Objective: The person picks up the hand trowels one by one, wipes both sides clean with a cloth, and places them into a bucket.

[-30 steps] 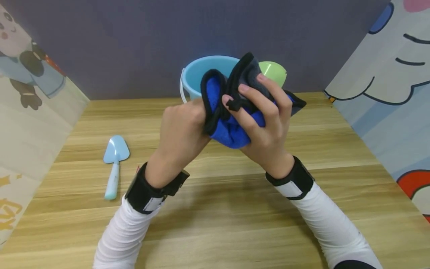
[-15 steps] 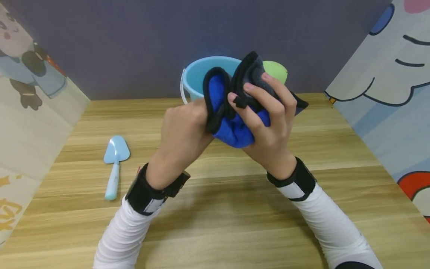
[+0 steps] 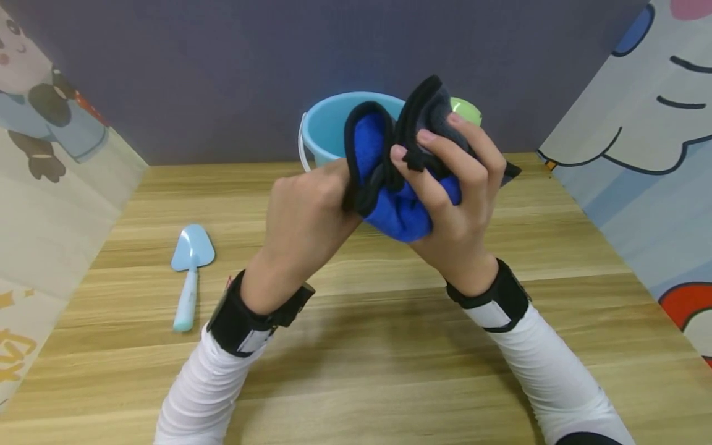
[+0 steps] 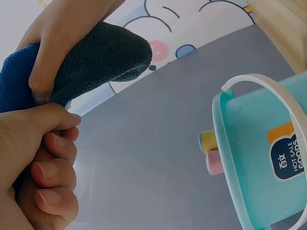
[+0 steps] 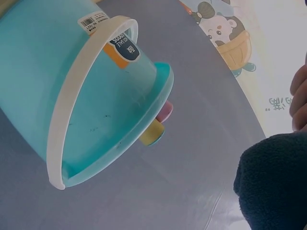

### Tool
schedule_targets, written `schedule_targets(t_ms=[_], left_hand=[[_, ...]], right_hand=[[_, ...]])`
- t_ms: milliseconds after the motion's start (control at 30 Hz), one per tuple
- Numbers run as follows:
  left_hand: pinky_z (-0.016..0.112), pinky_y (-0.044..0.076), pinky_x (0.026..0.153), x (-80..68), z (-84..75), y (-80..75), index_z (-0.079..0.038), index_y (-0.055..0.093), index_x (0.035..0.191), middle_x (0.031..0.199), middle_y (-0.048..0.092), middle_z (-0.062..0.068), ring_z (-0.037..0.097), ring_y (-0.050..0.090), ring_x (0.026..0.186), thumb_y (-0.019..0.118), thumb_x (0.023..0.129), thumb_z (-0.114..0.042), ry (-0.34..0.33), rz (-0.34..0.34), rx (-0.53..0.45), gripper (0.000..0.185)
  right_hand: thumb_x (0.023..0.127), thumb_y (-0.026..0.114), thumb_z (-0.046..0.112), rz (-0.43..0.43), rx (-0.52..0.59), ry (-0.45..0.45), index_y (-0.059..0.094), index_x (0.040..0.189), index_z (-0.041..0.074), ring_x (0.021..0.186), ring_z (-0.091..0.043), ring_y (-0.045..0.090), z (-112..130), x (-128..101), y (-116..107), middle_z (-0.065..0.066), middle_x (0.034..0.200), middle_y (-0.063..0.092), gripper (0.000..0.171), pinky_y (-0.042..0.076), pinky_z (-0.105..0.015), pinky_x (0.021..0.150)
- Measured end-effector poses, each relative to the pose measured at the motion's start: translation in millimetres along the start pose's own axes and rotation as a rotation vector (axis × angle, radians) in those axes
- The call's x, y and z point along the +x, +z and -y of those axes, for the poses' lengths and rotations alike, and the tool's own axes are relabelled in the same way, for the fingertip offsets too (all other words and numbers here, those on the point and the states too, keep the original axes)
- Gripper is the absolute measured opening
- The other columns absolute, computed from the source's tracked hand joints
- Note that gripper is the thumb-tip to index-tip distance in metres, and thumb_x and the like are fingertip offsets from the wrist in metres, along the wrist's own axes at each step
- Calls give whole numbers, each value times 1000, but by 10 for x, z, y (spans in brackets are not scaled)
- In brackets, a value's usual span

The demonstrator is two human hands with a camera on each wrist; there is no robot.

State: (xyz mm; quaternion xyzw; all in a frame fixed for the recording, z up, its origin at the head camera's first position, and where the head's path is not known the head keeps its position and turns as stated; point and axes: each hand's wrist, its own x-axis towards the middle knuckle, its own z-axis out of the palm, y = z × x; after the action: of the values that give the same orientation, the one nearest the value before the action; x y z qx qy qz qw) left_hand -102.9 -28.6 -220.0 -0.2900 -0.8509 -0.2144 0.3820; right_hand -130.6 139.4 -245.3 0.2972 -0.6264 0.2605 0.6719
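Note:
A blue towel with black edging and a grey side is bunched above the table. My right hand grips it, fingers spread across its folds. In the right wrist view a dark rounded part of the towel fills the lower right. My left hand is a fist at the towel's left edge. In the left wrist view the left hand curls round something brown and handle-like, mostly hidden by fingers and towel; its kind cannot be told. Just above that fist, right-hand fingers press the towel.
A light-blue bucket with a white handle stands at the back, behind the hands. Something green shows to its right. Yellow and pink pieces stick out past its rim. A light-blue toy trowel lies on the left.
My right hand and the towel have shifted right and slightly upward, covering more of the green thing. The left fist has stayed almost still.

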Motion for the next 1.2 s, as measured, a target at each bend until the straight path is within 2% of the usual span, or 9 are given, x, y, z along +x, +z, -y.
schedule_targets(t_ms=[100,200,300,400,567,667,800,1000,1200], left_hand=[[35,40,45,5,3,1,-8,58,77,64,56,4,20,54,51,75,89,-16,13,-5,3,22],[33,41,45,8,13,7,-8,66,92,67,61,2,17,57,53,77,89,-21,37,-22,4,18],[32,42,45,11,24,18,-7,70,108,71,65,0,14,58,55,76,90,-20,58,-42,13,23],[32,44,46,9,32,8,-7,70,114,75,69,0,14,61,58,74,89,-18,57,-49,15,28],[32,41,45,10,45,-2,-10,71,113,75,71,-2,13,59,57,69,90,-15,34,-45,6,23],[31,40,44,17,46,-5,-10,72,110,76,71,-1,13,55,55,68,90,-15,26,-42,1,21],[32,41,46,30,36,-20,-10,73,111,85,76,3,14,54,56,70,90,-16,3,-21,-33,23],[33,40,48,48,28,-35,-8,65,111,84,74,5,16,54,55,74,91,-21,-90,38,-144,26],[31,42,52,57,60,-27,-3,57,111,98,76,9,19,58,60,72,94,-21,-95,11,-218,29]], right_hand=[[83,80,9,-17,10,16,67,111,16,122,-38,52,-16,13,8,-9,120,61,31,45,-58,105],[80,82,5,-46,18,45,67,110,17,122,-39,52,-41,29,21,-8,119,61,36,44,-58,106],[76,83,-1,-74,22,79,67,112,20,120,-40,52,-83,53,19,-8,118,61,45,43,-59,106],[73,83,-2,-87,53,122,67,114,21,121,-42,52,-120,80,0,-10,117,60,49,42,-59,108],[77,82,5,-58,157,187,66,120,16,125,-42,52,-167,110,-53,-17,120,58,47,43,-58,111],[79,78,11,-51,179,240,64,122,18,123,-39,54,-200,121,-82,-20,121,57,45,45,-54,109],[77,73,16,-60,151,314,64,122,19,116,-33,56,-249,154,-129,-19,121,57,46,48,-48,104],[83,72,12,-109,65,363,63,114,3,110,-25,58,-332,245,-186,-12,115,59,33,48,-42,101],[86,72,18,-134,24,377,61,113,-2,109,-17,55,-420,292,-247,-4,113,56,36,45,-37,102]])
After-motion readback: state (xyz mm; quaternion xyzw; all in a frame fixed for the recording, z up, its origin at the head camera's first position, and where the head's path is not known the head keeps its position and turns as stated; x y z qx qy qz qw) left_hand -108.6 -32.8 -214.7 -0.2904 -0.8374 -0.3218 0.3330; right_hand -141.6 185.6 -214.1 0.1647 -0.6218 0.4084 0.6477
